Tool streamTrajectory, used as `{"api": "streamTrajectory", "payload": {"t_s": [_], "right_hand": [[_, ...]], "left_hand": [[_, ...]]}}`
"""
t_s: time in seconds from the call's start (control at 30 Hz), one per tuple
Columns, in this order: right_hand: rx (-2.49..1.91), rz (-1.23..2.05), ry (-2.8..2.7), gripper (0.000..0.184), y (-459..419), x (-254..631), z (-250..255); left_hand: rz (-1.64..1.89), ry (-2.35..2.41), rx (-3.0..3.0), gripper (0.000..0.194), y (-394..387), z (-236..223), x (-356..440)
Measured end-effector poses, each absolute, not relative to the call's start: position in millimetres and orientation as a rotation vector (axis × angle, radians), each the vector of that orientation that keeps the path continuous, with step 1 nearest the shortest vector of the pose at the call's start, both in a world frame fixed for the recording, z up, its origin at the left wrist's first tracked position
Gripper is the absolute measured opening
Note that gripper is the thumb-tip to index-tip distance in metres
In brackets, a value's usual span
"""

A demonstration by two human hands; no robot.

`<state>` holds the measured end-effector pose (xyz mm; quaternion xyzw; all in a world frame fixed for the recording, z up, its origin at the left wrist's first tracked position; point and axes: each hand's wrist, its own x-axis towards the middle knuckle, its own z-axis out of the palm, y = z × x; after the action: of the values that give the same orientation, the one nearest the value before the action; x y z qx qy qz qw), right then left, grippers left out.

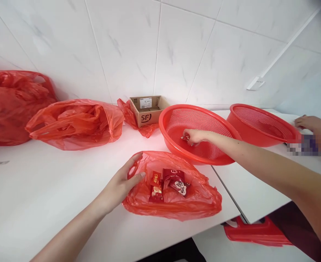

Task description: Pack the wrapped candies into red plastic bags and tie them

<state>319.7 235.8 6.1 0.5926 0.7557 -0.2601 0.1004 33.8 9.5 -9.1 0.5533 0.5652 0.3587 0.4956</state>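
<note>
My left hand (127,178) grips the left rim of a red plastic bag (201,203), thumb inside and fingers outside. The bag lies spread open on the white table. Inside it are several small red and maroon wrapped snack packets (156,193), some with printed lettering. My right hand (194,137) is down inside a red plastic colander (173,153) behind the bag. Its fingers are closed around small shiny red wrapped candy (186,138); how many pieces cannot be made out.
Behind stand an SF cardboard box (146,118) and, at left, stuffed red bags (75,123) (10,109). A second red colander (258,123) stands at right, near another person's hand (310,123). A seam (228,193) crosses the table; a red stool (255,233) is below.
</note>
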Motion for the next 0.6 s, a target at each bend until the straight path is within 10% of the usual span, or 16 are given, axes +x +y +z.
{"api": "streamTrajectory", "payload": {"t_s": [0.37,0.6], "right_hand": [[1.312,-1.244,2.714,0.037,119,285,97],[1.219,-1.09,2.814,0.027,47,243,53]], "left_hand": [[0.949,1.387,1.389,0.069,13,-11,29],[0.988,1.412,1.385,0.063,15,-5,27]]}}
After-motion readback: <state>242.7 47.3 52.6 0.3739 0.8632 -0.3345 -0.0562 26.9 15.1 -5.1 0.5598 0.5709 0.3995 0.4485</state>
